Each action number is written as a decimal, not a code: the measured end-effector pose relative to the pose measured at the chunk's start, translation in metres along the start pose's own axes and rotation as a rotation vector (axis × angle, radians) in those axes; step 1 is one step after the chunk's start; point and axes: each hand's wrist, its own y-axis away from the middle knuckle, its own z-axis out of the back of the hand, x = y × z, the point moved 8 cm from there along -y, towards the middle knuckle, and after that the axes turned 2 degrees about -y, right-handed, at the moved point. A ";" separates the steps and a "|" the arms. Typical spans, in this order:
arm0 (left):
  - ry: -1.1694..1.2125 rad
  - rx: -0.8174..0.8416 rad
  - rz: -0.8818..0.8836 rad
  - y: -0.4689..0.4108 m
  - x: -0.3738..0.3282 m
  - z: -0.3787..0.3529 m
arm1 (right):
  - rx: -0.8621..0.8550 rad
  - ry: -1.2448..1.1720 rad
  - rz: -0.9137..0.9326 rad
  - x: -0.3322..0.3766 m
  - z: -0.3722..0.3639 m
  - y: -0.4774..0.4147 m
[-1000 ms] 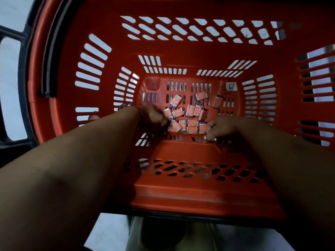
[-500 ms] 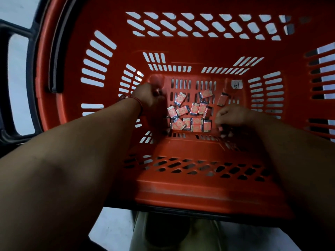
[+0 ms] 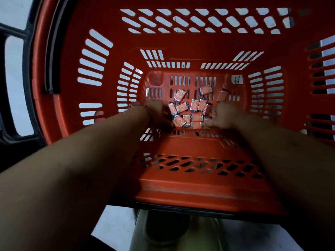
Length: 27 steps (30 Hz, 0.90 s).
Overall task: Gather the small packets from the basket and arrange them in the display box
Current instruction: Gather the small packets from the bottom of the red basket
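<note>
Packets [image 3: 192, 111] are lying in a loose heap on the slotted floor of the basket [image 3: 181, 40], toward its near edge. None is showing outside it, and the display box is not appearing in view. The orange basket is filling nearly the whole view. Its deep walls are sloping down to a small floor, which is likely why both forearms are reaching so far in and why the packets are collecting in one patch. A dark handle [image 3: 50, 57] is lying along the left wall, out of the arms' way. Below the near rim, pale floor [image 3: 116, 223] is showing.

The left hand [image 3: 157, 113] is resting at the left edge of the heap, its back facing the camera and a thin band [image 3: 147, 110] circling the wrist. Its fingers are hiding beneath it, so I cannot tell whether its grip is apart or closing on a packet. The right hand [image 3: 225, 115] is working the right edge, blurred, and its grip is looking apart: a finger is stretching low against the nearest packets, not curling round any. With a hand on each side, the person is probably herding the heap together to scoop several at once. One stray packet [image 3: 222, 95] is lying apart toward the far right and will be needing its own reach. A small white label [image 3: 238, 80] is sticking to the floor's far right corner.
</note>
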 end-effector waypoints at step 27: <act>0.345 -0.018 0.052 -0.001 0.010 0.010 | -0.019 -0.163 0.150 0.022 -0.002 0.005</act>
